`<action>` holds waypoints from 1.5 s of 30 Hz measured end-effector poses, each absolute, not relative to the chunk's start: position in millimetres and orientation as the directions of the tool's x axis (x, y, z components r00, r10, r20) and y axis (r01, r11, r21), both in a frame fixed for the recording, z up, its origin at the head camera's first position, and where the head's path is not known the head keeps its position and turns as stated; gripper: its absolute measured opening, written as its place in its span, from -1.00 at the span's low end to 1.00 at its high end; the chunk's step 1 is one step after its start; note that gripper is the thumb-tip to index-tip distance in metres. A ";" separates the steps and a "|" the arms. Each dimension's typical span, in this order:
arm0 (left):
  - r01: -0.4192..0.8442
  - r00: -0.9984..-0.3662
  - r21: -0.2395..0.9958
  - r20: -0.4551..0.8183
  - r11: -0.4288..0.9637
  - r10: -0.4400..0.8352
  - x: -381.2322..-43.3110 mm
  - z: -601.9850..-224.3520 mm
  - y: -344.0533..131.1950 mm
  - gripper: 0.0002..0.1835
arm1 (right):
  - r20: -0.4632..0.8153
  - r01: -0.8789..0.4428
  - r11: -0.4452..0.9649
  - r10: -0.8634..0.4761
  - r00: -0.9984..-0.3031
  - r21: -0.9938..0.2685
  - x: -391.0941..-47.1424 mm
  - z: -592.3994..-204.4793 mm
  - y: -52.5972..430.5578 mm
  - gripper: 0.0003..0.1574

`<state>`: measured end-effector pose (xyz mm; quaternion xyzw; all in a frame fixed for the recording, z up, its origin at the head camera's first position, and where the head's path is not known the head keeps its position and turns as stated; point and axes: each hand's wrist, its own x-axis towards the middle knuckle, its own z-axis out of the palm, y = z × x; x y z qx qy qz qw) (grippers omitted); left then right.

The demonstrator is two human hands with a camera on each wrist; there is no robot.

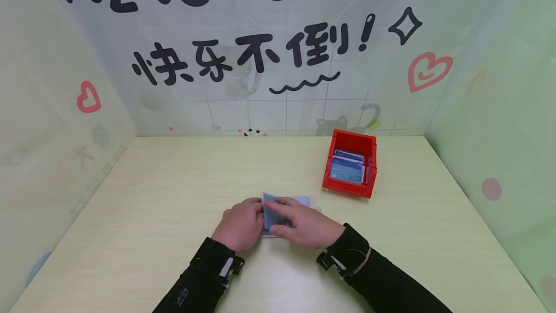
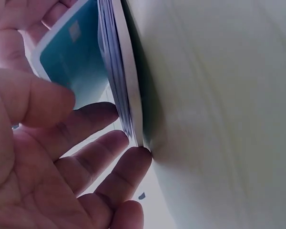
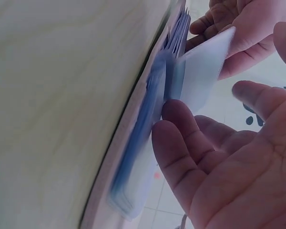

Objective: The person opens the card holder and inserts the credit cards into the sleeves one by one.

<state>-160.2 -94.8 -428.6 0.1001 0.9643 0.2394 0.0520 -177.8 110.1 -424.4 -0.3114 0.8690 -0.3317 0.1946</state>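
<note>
A thin card holder with a pale cover and several stacked leaves lies open on the table between the hands. One leaf with a blue-teal card stands tilted up from the others; a chip square shows on it. At the left edge, my left hand touches the leaves and cover with its fingertips, its thumb beside the raised leaf's corner. My right hand reaches across from the right, fingers fairly straight. In the right wrist view, its fingertips touch the leaves near the foot of the raised leaf.
A red plastic box stands at the back right of the light wooden table. Several blue and purple cards lean inside it. Printed cloth walls close off the back and both sides.
</note>
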 end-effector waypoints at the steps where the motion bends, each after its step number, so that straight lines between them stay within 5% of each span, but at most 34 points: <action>1: 0.166 -0.975 0.478 -0.053 0.863 0.216 -160.2 -428.3 -94.9 -0.62 | -0.134 -0.413 0.588 -0.671 -0.730 -0.695 -177.9 -424.6 109.9 -0.15; 24: 0.100 -0.987 0.529 -0.053 0.843 0.150 -160.5 -427.5 -97.3 -0.57 | -0.154 -0.477 0.646 -0.675 -0.722 -0.596 -176.5 -420.2 107.6 -0.33; 35: 0.119 -0.987 0.533 -0.025 0.838 0.156 -157.9 -427.3 -93.2 -0.55 | -0.069 -0.209 0.739 -0.327 -0.943 -0.640 -202.7 -386.9 151.9 -0.54; 45: 0.133 -0.986 0.524 -0.016 0.841 0.165 -156.3 -425.7 -92.5 -0.56 | -0.051 -0.143 0.939 -0.167 -0.985 -0.313 -257.7 -374.1 211.5 -0.38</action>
